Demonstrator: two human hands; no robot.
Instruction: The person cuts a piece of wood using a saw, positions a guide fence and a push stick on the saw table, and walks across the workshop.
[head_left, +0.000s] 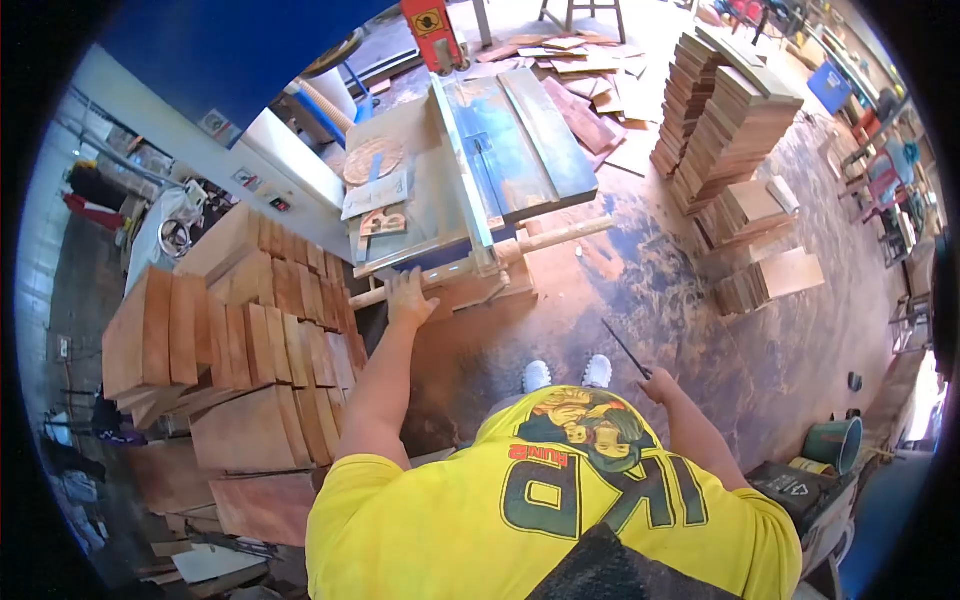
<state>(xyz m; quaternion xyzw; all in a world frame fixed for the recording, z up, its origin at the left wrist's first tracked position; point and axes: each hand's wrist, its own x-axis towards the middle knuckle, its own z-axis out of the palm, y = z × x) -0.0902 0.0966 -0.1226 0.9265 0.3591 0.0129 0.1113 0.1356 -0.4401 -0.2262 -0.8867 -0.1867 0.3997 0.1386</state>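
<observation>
My left hand (408, 300) reaches to the front edge of the table saw (385, 250), by its wooden-looking front rail (370, 297). Its thumb and fingers are apart, and the fingertips partly vanish under the table edge. Down at my right side, my right hand (660, 387) is closed round a thin dark rod (626, 348) that points forward and left. A long fence (462, 165) crosses the saw table beside the bluish metal top (515, 150). On the left part of the top lie a pale flat board (377, 195) and a small cut wooden piece (383, 222).
Stacked wooden boards (240, 340) rise close on my left. Tall board stacks (735, 120) and lower ones (770, 280) stand at the right. Loose offcuts (590, 95) litter the floor behind the saw. A green bucket (835, 445) sits at lower right. Sawdust covers the floor (640, 250).
</observation>
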